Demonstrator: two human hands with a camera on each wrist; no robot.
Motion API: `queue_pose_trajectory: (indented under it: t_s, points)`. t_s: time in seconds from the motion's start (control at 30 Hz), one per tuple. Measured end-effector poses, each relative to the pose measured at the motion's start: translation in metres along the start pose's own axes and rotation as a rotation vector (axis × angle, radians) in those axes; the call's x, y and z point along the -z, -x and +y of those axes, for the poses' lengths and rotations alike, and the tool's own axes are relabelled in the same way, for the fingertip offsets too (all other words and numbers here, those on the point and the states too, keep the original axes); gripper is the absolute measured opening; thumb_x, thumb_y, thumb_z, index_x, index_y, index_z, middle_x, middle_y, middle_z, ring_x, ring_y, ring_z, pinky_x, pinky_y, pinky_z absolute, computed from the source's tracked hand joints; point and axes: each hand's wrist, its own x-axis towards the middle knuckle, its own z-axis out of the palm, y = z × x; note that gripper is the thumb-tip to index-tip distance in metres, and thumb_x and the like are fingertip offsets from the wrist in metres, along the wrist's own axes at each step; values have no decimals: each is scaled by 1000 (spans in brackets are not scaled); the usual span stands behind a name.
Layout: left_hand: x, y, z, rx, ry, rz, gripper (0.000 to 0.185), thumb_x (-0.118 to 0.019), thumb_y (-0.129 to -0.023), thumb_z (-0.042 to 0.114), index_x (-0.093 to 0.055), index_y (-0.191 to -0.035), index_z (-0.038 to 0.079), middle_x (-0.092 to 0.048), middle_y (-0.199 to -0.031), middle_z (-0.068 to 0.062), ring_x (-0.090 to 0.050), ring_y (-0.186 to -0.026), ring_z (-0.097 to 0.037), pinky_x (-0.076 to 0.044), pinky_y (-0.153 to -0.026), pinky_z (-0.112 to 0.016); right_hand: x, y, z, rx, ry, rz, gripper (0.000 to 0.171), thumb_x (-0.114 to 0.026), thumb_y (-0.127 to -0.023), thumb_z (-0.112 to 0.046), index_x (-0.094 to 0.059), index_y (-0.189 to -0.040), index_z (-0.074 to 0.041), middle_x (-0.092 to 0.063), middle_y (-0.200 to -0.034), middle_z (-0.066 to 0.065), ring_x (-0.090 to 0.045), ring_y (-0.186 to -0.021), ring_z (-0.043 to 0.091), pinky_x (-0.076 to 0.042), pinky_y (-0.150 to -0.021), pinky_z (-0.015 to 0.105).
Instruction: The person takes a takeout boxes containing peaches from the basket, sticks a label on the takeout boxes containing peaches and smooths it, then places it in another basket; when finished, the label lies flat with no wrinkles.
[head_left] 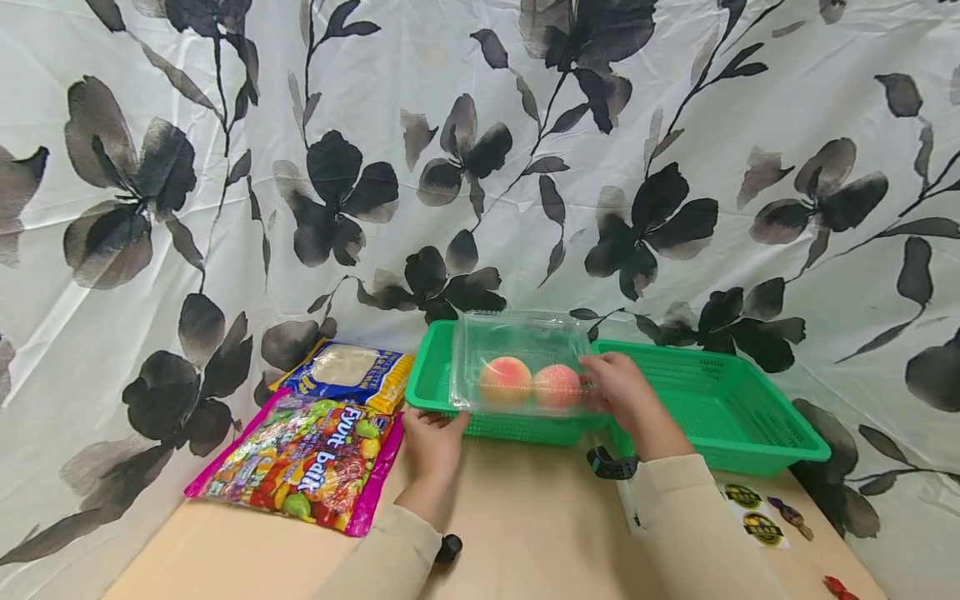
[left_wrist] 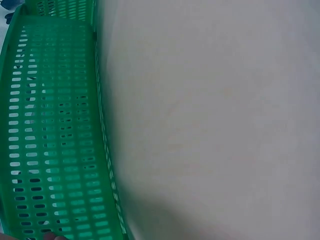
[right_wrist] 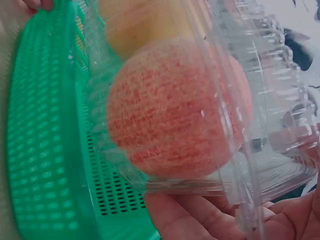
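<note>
So the clear plastic box (head_left: 517,342) with two round pink-and-yellow peaches (head_left: 506,381) inside was over the green slotted plastic basket (head_left: 510,430) at mid-frame, right hand (head_left: 622,387) pinching its right edge, left hand (head_left: 435,446) gripping the basket's front-left rim. I'd call it partway: box lined up over the basket, just not let go of yet. A second green plastic basket (head_left: 750,456) sat right of centre. All this was on a pale tan table (head_left: 517,517), with a white cloth with black flowers (head_left: 420,67) filling the upper frame.
</note>
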Motion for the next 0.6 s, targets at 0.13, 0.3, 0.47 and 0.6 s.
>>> queue_pose_trajectory:
  t_s: [0.13, 0.3, 0.47, 0.6]
  points:
    - [1, -1, 0, -11, -28, 14, 59, -83, -76, 2, -47, -123, 1, -64, -105, -20, -64, -91, -30, -52, -75, -29, 3, 23, 13, 10, -19, 3, 62, -47, -109, -34, -32, -150, 9, -51, -141, 30, -69, -100, 20, -60, -85, 35]
    - [2, -4, -2, -17, 14, 7, 55, -83, -79, 4, -47, -120, -1, -62, -103, -22, -62, -88, -27, -52, -74, -25, 4, 51, 30, 22, -37, 31, 56, -50, -108, -35, -37, -142, 8, -59, -130, 25, -71, -93, 19, -60, -82, 36]
    - [4, -5, 0, -22, 29, -23, 56, -88, -77, 8, -51, -118, -4, -64, -102, -25, -64, -88, -28, -53, -73, -24, 0, 77, 47, 37, -37, 43, 50, -52, -107, -35, -42, -135, 6, -62, -123, 19, -67, -92, 19, -57, -80, 34]
    - [5, -4, 3, 25, 67, -58, 62, -90, -76, 10, -48, -120, -3, -62, -105, -24, -64, -89, -26, -54, -73, -24, -3, 94, 64, 17, -73, 52, 44, -53, -107, -32, -44, -130, 5, -64, -117, 17, -70, -91, 21, -60, -79, 36]
